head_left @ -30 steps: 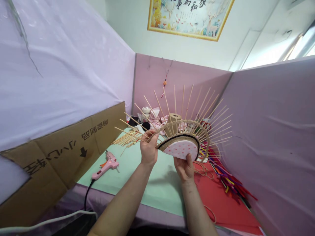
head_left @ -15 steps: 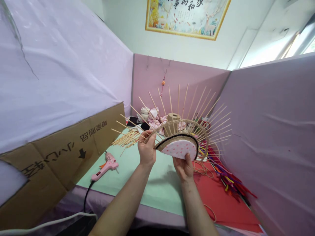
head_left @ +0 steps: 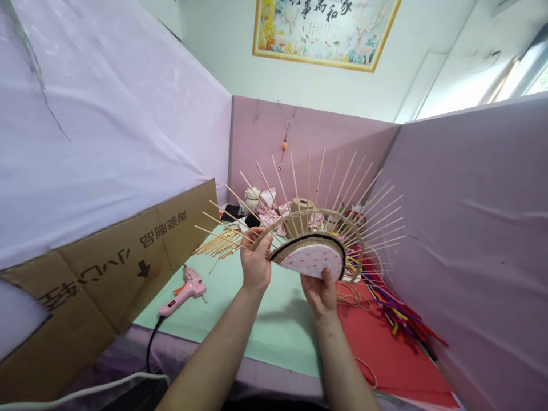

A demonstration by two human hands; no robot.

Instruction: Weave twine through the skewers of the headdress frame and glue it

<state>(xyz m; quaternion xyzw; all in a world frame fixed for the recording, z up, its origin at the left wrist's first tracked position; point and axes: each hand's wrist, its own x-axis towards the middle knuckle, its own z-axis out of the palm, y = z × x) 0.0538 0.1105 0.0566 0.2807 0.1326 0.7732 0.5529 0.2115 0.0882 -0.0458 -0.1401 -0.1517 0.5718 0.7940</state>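
One white cloth [head_left: 107, 103] at far left, green strand [head_left: 36, 63] hanging in front of it. Cardboard [head_left: 98, 268] next, upright along the desk's left side, black print upside down. White cable [head_left: 85, 391] at bottom left. Pink glue gun [head_left: 184, 295] lies on the green sheet [head_left: 282, 337] covering part of the desk [head_left: 188, 341], black cord [head_left: 149, 345] running off the near edge. Loose sticks [head_left: 218, 242] in a pile behind the gun. Past them a black slab [head_left: 230, 212], a white jar [head_left: 252, 197] and pink cloth [head_left: 270, 214].

Left hand [head_left: 257, 265] grasps the left end of the frame [head_left: 312, 260], thumb and fingers closed around ring and sticks. Frame is held up over the desk, in mid-view: half-round base, white face with pink dots, black edging, twine band, thin sticks fanning out through a twine-coloured ring. Brown roll [head_left: 303, 206] partly hidden behind it; ornament [head_left: 283, 146] hangs on the back panel, picture [head_left: 325, 34] on the wall above.

Right hand [head_left: 320, 292] grasps the base's lower edge, thumb on the dotted face, other fingers mostly out of sight beneath. To its right, red sheet [head_left: 385, 359], twine [head_left: 351, 295] loosely looped on it, coloured strips [head_left: 400, 314] heaped by the right panel [head_left: 471, 240].
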